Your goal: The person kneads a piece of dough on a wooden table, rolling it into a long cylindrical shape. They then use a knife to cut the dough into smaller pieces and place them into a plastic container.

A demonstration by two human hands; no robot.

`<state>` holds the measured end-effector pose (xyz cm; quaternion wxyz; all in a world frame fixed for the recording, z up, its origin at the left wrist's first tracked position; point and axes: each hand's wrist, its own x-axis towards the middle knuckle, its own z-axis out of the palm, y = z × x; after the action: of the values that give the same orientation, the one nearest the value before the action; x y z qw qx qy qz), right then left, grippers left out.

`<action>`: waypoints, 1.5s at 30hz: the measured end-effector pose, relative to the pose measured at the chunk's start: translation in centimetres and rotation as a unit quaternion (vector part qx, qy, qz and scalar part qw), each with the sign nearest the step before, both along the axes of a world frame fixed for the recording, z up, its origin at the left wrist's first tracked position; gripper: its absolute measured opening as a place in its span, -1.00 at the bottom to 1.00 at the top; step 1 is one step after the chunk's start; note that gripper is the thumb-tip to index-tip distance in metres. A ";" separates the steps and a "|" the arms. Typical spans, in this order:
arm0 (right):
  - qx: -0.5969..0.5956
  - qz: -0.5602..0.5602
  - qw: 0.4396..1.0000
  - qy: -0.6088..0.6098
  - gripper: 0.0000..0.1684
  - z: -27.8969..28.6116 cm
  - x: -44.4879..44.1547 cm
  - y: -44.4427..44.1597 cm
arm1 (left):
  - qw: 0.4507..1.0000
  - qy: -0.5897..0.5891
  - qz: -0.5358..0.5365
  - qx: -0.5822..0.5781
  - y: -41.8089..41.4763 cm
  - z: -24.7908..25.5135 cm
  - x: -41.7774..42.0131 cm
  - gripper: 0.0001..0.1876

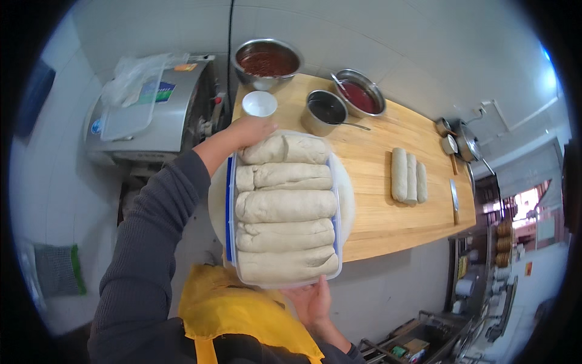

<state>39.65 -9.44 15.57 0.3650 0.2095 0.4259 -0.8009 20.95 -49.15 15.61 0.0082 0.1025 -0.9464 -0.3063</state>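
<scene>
A translucent plastic container (339,255) holds several thick rolls of pale dough (286,206) laid side by side. My left hand (254,132) grips its far end, next to a small white bowl (259,104). At the near end my right hand (311,298) supports the rim from below, thumb up against the wall. Blue plastic (229,209) shows along the container's left side. Under it lies a round white board (346,195), mostly covered, at the left end of a wooden worktable (377,236).
Along the back stand a steel bowl of dark red filling (266,81), a steel pot of dark liquid (323,127) and a bowl of red liquid (363,95). Three dough rolls (409,176) and a knife (454,200) lie rightward. A steel machine (173,113) stands left.
</scene>
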 end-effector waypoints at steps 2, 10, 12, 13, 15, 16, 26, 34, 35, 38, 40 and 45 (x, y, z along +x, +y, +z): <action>0.030 -0.005 0.999 0.026 -0.28 -0.4 -0.9 0.0 | 0.998 -0.044 -0.013 -0.040 0.2 0.4 -0.9 -0.44; 0.267 0.007 0.940 0.211 -0.22 -2.2 -16.3 5.9 | 0.983 -0.085 0.057 0.153 1.0 -4.2 11.6 -0.31; 0.334 0.028 0.912 0.235 -0.23 -3.8 -19.9 5.7 | 0.951 -0.104 0.150 0.248 3.4 -3.6 16.4 -0.34; 0.393 0.052 0.889 0.229 -0.24 -3.0 -21.0 4.9 | 0.922 -0.125 0.197 0.307 5.1 -2.2 17.8 -0.36; 0.432 0.087 0.857 0.265 -0.28 -3.2 -23.2 4.4 | 0.901 -0.122 0.225 0.349 7.1 -2.4 20.0 -0.40; 0.426 0.089 0.845 0.311 -0.29 -3.2 -23.8 3.5 | 0.886 -0.109 0.242 0.381 7.4 -3.1 20.8 -0.42; 0.478 -0.091 0.784 0.385 -0.72 -1.7 -18.7 9.5 | 0.959 0.069 0.256 -0.098 -19.3 -2.6 19.6 -0.35; 0.618 -0.137 0.673 0.384 -0.64 6.1 -4.4 8.9 | 0.890 0.035 0.389 -0.235 -42.7 0.9 19.6 -0.64; 0.602 -0.122 0.673 0.413 -0.68 7.3 -3.8 7.0 | 0.914 0.106 0.372 -0.124 -43.7 1.1 19.3 -0.68; 0.566 -0.068 0.653 0.498 -0.80 11.2 -4.7 -4.8 | 0.932 0.212 0.249 0.154 -41.0 7.6 18.2 -0.69; 0.497 0.001 0.659 0.565 -0.84 12.7 -5.7 -11.5 | 0.935 0.210 0.103 0.268 -37.3 14.2 18.4 -0.67; 0.281 0.037 0.528 0.800 0.11 16.6 -9.3 -30.1 | 0.939 0.053 -0.236 0.243 -28.3 27.1 21.6 -0.60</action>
<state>30.36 -39.53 32.19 -0.1772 -0.4433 0.7500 -0.4577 42.53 -77.49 42.69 -0.0398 -0.1416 -0.8383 -0.5250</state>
